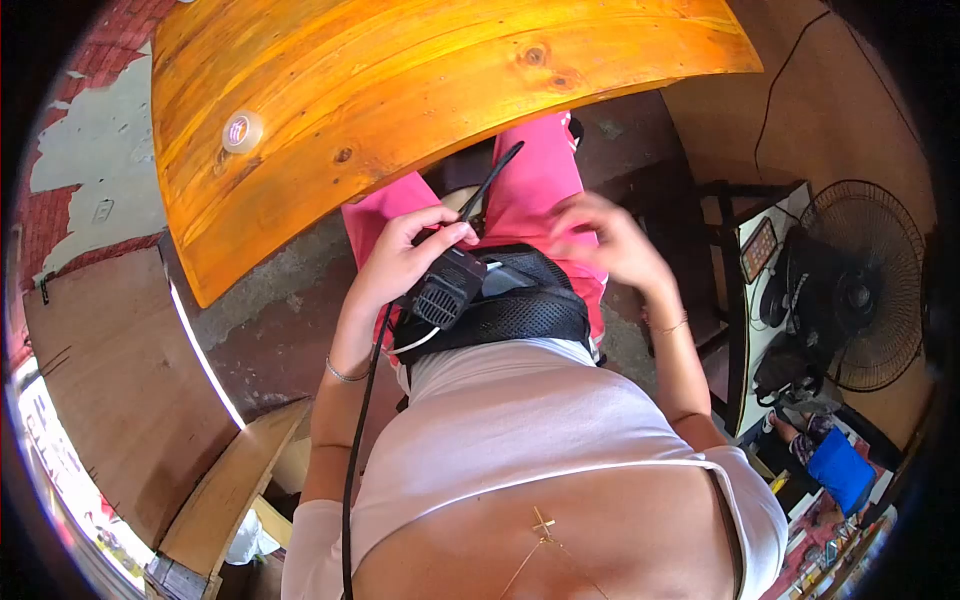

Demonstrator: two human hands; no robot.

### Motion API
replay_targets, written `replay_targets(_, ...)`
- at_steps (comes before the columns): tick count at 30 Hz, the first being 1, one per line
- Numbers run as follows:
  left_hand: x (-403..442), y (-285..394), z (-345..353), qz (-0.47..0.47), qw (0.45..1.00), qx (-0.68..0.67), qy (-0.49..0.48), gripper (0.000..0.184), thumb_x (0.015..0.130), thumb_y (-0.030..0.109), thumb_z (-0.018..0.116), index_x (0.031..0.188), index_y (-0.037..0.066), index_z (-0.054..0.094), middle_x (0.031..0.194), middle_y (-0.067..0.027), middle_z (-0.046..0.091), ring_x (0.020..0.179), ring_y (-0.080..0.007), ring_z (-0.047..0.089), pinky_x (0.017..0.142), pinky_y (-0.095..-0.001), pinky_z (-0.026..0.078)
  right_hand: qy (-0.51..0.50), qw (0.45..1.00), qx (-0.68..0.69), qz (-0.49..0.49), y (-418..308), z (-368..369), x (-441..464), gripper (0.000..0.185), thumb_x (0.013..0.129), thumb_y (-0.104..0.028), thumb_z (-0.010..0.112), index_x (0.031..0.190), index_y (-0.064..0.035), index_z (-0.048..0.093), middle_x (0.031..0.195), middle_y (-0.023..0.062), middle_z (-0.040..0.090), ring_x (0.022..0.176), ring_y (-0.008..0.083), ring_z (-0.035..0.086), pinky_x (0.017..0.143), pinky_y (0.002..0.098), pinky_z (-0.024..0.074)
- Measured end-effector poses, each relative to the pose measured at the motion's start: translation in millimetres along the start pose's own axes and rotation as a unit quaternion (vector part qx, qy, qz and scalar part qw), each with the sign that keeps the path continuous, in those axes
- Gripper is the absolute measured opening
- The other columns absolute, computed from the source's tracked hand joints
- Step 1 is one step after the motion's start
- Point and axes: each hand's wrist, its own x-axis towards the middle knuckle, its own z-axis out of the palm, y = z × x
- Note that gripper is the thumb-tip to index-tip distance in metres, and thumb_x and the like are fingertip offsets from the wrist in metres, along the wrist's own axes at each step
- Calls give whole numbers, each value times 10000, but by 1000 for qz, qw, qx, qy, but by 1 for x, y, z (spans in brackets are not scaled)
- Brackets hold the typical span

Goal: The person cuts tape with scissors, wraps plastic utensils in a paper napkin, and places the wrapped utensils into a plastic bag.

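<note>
My left hand (425, 250) is closed around a small black box-shaped device (450, 290) with a vented grille, held over my lap. A black cable (490, 180) with a thin dark end sticks up past my fingertips. Beneath the device, a black mesh waist pouch (530, 310) lies across my waist, and a white cable (415, 343) loops out beside it. To the right of the pouch, my right hand (615, 240) is in the air above my pink trousers, blurred by motion. Its fingers look apart, and I see nothing between them.
In front of me stands a varnished wooden table (430, 90) with a roll of clear tape (242, 131) on it. A black fan (860, 285) stands at the right beside a white-sided cabinet (745, 370). A wooden panel (110, 390) is at the left. Another black cable (357, 460) runs down along my left arm.
</note>
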Motion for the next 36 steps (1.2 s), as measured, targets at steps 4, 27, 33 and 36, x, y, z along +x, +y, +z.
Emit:
replay_targets(4, 5, 7, 1, 37, 998, 58, 0, 162, 863, 129, 561, 862, -28, 605, 805, -50, 630, 750, -94, 568, 699, -240, 446, -46, 992, -71, -96, -5, 49, 9, 214, 641, -35, 674, 852, -23, 638, 951, 154, 562, 969, 308, 532, 871, 358, 413)
replay_targets(27, 28, 1, 22, 31, 962, 126, -241, 235, 829, 217, 620, 906, -1, 579, 853, -66, 603, 805, -132, 560, 702, -276, 441, -97, 988, -108, -50, -4, 44, 1, 324, 669, -63, 614, 985, 9, 605, 1070, 214, 548, 974, 349, 544, 857, 377, 446)
replay_targets(33, 26, 0, 11, -48, 909, 186, -369, 436, 887, 304, 529, 1170, -23, 477, 1133, -157, 538, 1070, -234, 515, 917, -324, 392, 57, 993, -95, -44, 20, 57, -10, 148, 676, -1, 625, 822, -15, 606, 879, 118, 594, 770, 280, 600, 658, 342, 492)
replay_targets(36, 28, 9, 12, -52, 871, 265, -412, 510, 900, 328, 486, 1257, -21, 381, 1274, -193, 410, 1181, -298, 417, 976, -349, 337, 127, 988, -79, -34, 17, 67, -12, 110, 677, -15, 645, 778, -14, 602, 827, 96, 595, 729, 264, 607, 638, 337, 494)
